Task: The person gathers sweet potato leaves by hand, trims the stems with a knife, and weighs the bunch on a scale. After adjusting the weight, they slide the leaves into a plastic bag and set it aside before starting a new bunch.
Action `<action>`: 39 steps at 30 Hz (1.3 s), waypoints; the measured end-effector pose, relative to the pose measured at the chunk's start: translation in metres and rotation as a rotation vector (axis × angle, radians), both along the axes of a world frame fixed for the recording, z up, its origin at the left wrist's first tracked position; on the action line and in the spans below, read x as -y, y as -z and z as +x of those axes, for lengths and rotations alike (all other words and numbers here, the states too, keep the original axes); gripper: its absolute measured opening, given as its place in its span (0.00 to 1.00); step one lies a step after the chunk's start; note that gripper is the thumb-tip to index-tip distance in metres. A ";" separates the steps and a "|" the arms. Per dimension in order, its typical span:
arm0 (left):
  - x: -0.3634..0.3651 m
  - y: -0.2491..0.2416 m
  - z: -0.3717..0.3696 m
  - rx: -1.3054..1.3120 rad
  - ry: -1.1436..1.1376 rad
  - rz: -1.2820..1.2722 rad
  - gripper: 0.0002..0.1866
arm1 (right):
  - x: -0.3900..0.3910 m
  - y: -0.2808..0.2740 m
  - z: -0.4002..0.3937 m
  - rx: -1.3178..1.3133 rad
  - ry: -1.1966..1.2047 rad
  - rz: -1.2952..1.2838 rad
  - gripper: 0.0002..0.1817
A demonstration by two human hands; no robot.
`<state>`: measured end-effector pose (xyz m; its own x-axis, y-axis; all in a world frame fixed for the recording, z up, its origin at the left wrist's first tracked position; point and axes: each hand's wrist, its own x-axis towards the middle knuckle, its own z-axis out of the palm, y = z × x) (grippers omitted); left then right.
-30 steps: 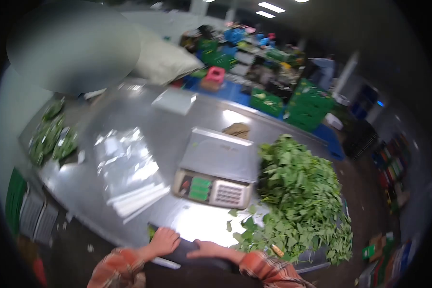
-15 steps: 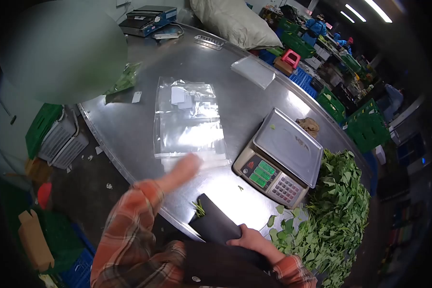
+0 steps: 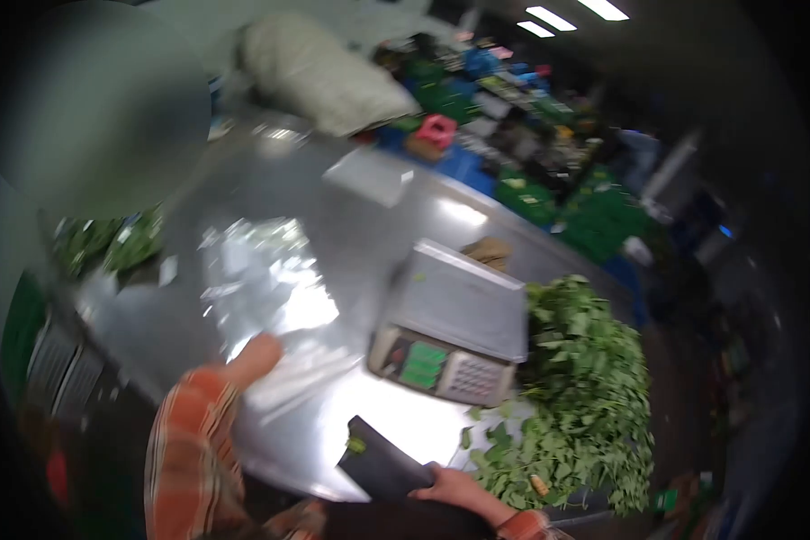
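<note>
A dark sleeve (image 3: 382,463), with green stems (image 3: 356,445) showing at its upper end, is held at the near edge of the table, close to the body. Its lower end is grasped by the right hand (image 3: 457,490), with the fingers laid over the edge, probably so that the stems are kept gathered inside. The left hand (image 3: 257,357) is placed at the near part of the clear plastic bags (image 3: 274,265); through the blur, whether any bag is pinched cannot be made out. The bags are laid flat in a stack, seemingly so that single ones can be reached easily. Just right of them, a scale (image 3: 463,306) is set with its keypad turned towards the body, presumably for reading. Beside it, leafy greens (image 3: 589,378) are heaped near the right hand, likely for short reach. Behind the scale, a brown cloth (image 3: 488,253) is left on the metal table (image 3: 360,234).
</note>
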<state>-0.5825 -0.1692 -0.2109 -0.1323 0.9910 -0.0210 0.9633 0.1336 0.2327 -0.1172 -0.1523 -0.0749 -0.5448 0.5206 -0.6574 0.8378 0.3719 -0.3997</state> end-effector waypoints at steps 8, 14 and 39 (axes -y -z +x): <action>-0.036 -0.017 -0.041 0.046 -0.293 0.069 0.10 | 0.006 0.004 -0.011 0.054 0.060 -0.052 0.43; -0.001 -0.163 -0.014 0.184 -0.437 0.722 0.12 | -0.003 0.009 -0.006 0.036 0.038 -0.047 0.44; 0.131 -0.180 0.104 -0.128 -0.406 0.814 0.09 | -0.085 0.044 -0.128 -0.344 0.179 0.035 0.39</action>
